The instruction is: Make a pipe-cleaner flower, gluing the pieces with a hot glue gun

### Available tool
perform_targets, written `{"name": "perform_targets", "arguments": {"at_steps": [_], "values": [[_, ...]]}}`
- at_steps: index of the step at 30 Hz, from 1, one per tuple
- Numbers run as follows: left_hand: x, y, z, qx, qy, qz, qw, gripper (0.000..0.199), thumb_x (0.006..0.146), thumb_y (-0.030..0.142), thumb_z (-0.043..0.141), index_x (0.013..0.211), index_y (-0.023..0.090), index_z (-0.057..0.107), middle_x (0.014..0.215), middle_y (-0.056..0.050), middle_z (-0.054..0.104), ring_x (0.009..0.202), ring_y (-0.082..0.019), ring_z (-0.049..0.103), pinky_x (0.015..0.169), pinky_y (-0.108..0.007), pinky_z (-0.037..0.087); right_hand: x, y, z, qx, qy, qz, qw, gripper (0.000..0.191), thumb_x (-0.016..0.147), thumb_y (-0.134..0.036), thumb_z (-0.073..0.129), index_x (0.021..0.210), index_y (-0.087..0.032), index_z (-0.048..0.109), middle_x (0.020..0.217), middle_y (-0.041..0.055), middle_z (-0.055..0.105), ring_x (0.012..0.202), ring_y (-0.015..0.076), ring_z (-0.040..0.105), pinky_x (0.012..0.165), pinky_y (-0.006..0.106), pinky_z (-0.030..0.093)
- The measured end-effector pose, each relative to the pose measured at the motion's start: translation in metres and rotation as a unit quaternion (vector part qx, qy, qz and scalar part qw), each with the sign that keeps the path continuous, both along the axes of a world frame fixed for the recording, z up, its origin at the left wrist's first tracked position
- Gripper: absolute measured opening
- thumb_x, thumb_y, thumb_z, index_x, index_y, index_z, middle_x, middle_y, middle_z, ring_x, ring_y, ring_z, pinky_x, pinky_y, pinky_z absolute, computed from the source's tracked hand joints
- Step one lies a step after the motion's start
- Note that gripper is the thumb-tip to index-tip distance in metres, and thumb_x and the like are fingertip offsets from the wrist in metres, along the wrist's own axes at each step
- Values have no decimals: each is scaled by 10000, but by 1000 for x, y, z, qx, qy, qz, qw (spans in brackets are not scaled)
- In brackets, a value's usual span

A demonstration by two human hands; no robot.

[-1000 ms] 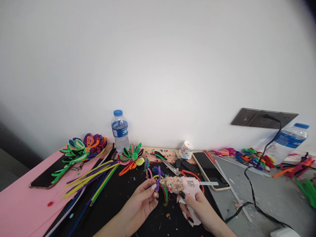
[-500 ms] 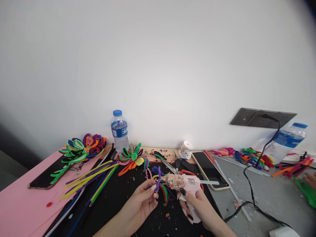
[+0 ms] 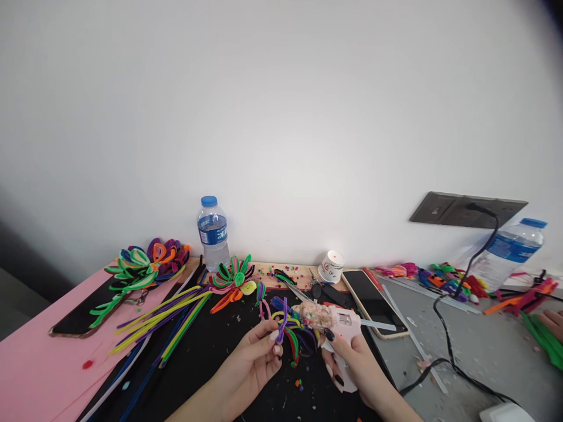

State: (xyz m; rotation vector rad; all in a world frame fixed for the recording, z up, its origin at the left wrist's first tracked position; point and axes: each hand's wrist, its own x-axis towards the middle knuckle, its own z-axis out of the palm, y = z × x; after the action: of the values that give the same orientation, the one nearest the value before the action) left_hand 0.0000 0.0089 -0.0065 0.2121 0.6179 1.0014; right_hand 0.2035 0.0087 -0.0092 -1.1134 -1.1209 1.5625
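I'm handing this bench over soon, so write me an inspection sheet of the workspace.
Surface: black mat, pink sheet, grey tabletop with scraps.
Things in use: glue gun, purple pipe cleaner.
Clutter: scissors, left phone, right phone, paper cup, left bottle, right bottle.
Hands: left hand pinches the purple pipe cleaner; right hand grips the glue gun.
Cables: black cable across the grey tabletop; one plugged into the wall socket.
Surroundings: white wall; another person's hand at the right edge.
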Motion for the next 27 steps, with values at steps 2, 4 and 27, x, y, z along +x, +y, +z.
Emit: {"name": "perform_targets", "arguments": {"at_steps": [2, 4, 27], "values": [[0, 2, -1, -5, 3, 6, 1000, 185, 602, 100, 763, 753, 148, 667, 641, -7, 588, 553, -68, 552, 541, -168, 483, 0, -1, 2, 2, 8, 4, 1000, 438, 685, -567, 600, 734, -148, 483, 393, -66, 464, 310, 32, 324, 319, 156, 289], [0, 3, -2, -8, 6, 13, 1000, 182, 611, 92, 755, 758, 147, 665, 628, -3, 585, 549, -70, 554, 538, -174, 487, 1, -2, 3, -7, 9, 21, 1000, 451, 674, -579, 601, 743, -151, 478, 388, -72, 454, 309, 33, 320, 316, 156, 283], [1, 2, -1, -10, 6, 12, 1000, 175, 628, 80, 739, 767, 140, 650, 631, 7, 574, 551, -67, 553, 546, -171, 485, 1, -3, -1, -35, -47, 77, 995, 498, 685, -569, 591, 914, -144, 467, 378, -80, 470, 285, 44, 325, 291, 147, 233]]}}
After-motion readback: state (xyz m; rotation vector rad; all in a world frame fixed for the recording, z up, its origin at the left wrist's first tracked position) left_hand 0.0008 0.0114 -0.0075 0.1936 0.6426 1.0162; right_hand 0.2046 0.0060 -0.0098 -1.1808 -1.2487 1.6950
